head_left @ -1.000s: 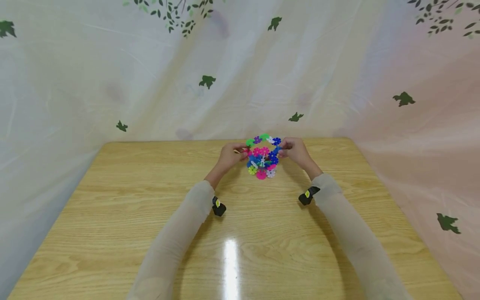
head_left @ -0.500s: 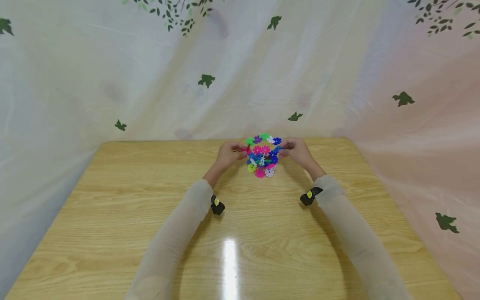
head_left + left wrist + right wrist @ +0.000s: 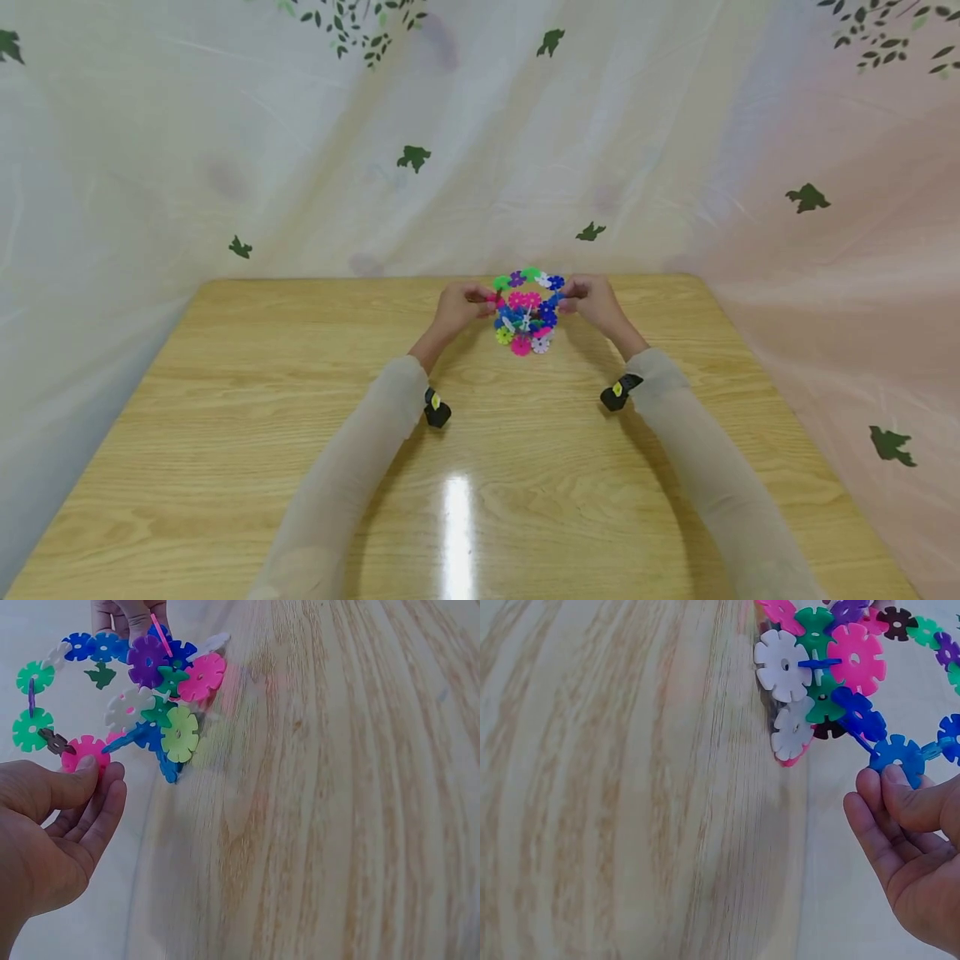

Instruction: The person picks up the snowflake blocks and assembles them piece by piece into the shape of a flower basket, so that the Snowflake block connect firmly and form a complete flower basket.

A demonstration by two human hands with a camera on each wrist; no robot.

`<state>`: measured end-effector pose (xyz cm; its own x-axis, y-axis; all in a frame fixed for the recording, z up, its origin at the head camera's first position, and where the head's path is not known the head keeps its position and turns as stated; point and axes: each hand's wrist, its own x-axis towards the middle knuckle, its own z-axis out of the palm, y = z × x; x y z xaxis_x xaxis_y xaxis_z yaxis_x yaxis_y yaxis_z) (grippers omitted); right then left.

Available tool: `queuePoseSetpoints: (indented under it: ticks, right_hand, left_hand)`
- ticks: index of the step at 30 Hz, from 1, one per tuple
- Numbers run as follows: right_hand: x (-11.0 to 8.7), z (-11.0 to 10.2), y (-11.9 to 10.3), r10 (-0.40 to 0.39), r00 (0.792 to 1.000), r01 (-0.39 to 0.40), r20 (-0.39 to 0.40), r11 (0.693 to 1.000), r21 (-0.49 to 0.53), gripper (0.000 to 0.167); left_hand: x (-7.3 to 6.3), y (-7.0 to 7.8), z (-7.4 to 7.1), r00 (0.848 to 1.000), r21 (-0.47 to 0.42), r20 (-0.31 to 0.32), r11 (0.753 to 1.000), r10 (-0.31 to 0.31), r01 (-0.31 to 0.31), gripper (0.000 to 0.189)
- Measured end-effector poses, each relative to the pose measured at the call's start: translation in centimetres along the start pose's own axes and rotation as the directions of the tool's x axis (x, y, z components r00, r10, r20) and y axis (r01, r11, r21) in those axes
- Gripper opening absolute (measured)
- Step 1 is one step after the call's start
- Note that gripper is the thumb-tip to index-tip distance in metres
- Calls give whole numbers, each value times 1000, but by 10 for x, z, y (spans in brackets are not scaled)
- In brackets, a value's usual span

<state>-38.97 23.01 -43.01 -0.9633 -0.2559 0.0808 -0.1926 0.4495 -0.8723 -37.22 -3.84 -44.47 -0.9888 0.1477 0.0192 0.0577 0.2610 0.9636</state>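
Observation:
Near the far edge of the table stands a basket-like shape (image 3: 522,321) built of interlocking plastic snowflake discs in pink, blue, green, white, purple and yellow. An arched loop of discs rises over its cluster like a handle. On the left, my left hand (image 3: 459,307) pinches a pink disc (image 3: 85,752) of the loop between thumb and fingers. Opposite it, my right hand (image 3: 595,303) pinches a blue disc (image 3: 898,759) at the loop's other side. In the right wrist view, white discs (image 3: 782,666) lie low against the wood. Parts of the cluster's inside are hidden by overlapping discs.
The light wooden table (image 3: 300,400) reaches toward me, with a bright glare strip near its front. Behind it hangs a pale cloth backdrop (image 3: 480,150) with green bird and leaf prints. Black wrist cameras (image 3: 437,410) sit on both cuffs.
Both hands keep their grip on the disc loop and barely move. The head view shifts very slightly.

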Motion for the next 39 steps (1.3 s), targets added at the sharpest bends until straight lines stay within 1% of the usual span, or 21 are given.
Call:
queuePoseSetpoints:
  ticks: [4,14,22,26,31,37,39]
  right_hand:
    - [0,0,-1,4,1000,-4,14,1000,-1,9]
    - [1,-4,5,29,998,-32,53,997,64,16]
    - [1,-8,4,71,995,-71,66,997,5,23]
    - [2,-7,3,91,993,-92,72,996,11,25]
    - [4,-6,4,85,993,-86,82,996,17,27]
    - [6,-13,1,69,992,-67,110,997,-24,33]
    - [6,-17,0,80,990,-76,120,996,-43,35]
  left_hand:
    - [1,-1,0,1000,10,6,1000,-11,11,16]
    - [2,0,-3,998,-10,59,999,-33,33,21]
    - [4,-1,-4,997,5,65,999,-49,48,25]
    - [4,-2,-5,996,-1,68,998,-55,55,26]
    - [3,-2,-8,996,-6,72,998,-56,57,28]
    - [2,0,-12,995,-9,85,998,-55,56,32]
    - [2,1,-16,994,5,97,999,-50,50,33]
